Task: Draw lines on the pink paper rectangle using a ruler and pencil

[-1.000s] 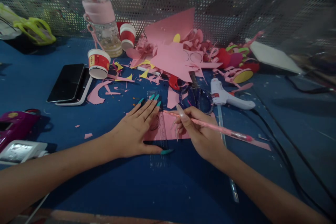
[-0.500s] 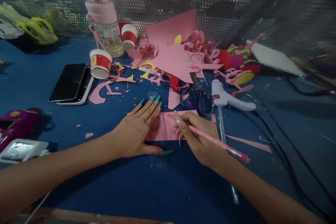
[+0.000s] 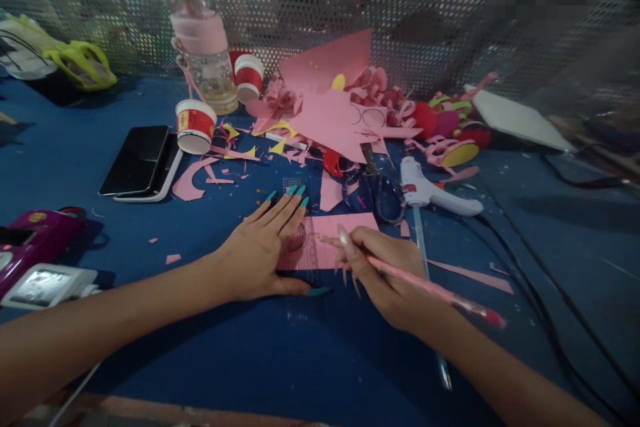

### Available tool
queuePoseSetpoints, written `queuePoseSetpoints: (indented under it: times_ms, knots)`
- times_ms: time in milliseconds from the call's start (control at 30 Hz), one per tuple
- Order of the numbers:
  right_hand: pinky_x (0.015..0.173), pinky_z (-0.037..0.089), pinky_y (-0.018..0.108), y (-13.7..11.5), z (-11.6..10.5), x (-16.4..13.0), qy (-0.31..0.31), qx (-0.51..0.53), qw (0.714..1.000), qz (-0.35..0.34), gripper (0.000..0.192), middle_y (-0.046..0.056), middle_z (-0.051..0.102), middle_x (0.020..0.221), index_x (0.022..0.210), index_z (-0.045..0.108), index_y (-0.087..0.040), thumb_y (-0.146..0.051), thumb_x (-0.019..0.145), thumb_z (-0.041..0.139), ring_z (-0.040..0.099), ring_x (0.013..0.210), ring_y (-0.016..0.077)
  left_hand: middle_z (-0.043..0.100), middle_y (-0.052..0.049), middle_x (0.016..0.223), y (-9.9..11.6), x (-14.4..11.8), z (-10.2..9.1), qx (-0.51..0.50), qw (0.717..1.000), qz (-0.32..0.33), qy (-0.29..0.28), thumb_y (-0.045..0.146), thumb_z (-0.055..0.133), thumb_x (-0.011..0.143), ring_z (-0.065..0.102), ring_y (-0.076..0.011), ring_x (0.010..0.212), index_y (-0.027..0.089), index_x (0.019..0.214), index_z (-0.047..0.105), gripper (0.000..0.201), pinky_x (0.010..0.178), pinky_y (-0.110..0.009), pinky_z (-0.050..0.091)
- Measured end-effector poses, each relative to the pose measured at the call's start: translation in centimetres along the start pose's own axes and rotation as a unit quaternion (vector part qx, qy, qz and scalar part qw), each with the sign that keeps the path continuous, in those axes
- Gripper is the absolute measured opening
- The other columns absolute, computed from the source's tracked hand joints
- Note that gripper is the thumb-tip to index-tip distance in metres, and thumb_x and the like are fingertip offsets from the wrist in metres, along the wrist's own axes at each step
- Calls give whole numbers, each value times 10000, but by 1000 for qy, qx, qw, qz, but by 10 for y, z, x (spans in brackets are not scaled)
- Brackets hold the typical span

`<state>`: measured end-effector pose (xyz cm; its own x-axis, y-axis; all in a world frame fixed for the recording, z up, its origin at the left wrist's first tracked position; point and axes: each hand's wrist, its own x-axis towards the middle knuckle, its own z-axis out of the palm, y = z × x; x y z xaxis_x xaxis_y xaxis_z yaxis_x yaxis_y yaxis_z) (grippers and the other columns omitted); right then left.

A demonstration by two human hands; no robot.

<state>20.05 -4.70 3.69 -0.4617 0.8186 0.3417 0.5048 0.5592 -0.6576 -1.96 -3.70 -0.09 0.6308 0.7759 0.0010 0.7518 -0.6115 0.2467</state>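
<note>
A person rules pink paper (image 3: 353, 225) at a desk (image 3: 200, 367), in the centre of the frame. The left hand (image 3: 257, 253) lies flat across a clear ruler (image 3: 310, 250) set upright over the sheet, fingers stretched and thumb spread wide, its grip closed on nothing. The right hand (image 3: 387, 267) has a narrow grip on a pink pencil (image 3: 430, 287), the tip at the ruler's right edge; whether it touches the sheet is hard to tell. The step in hand appears to be marking a line along that edge, and the next move would call for a firm left palm and a light, straight pull. Just above the sheet, right of centre, lie dark-handled scissors (image 3: 393, 200) beside a white glue gun (image 3: 417, 187). Pink scraps (image 3: 325, 117) crowd the top centre; a phone (image 3: 136, 160) rests at left, near a red-and-white cup (image 3: 196, 125).
</note>
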Motion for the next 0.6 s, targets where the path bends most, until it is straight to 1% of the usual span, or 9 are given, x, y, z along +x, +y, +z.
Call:
queuePoseSetpoints:
  times_ms: [167,300,500,600]
  knots:
    - [473,402,233,-2,-6,-2,-34,45,998,14,357,-14,571,533,634,459,-214,-267,984,410,522,451,93,186,-230,1588,-1,0,0,-6,1000,2,5,855,430,759,145,-355,1480,39,1509,272,1119,1198,-502,168]
    - [459,394,233,0,-10,-5,-57,67,996,3,389,-16,566,506,609,439,-218,-293,988,392,512,432,93,185,-218,1592,-1,-1,0,-14,1000,6,11,851,422,768,145,-349,1482,57,1517,258,1104,1193,-516,178]
    - [450,376,238,3,-13,-6,-89,96,991,5,439,-15,563,507,594,538,-206,-347,988,408,501,426,88,176,-217,1593,-1,0,0,-12,1000,7,8,863,393,767,146,-352,1480,54,1518,258,1112,1198,-510,160]
    - [438,380,223,3,-13,-7,-101,112,989,-7,411,-20,566,505,624,578,-199,-280,989,407,517,427,80,174,-230,1589,-2,0,0,-7,1000,9,2,863,382,773,141,-360,1478,37,1516,254,1118,1194,-521,158]
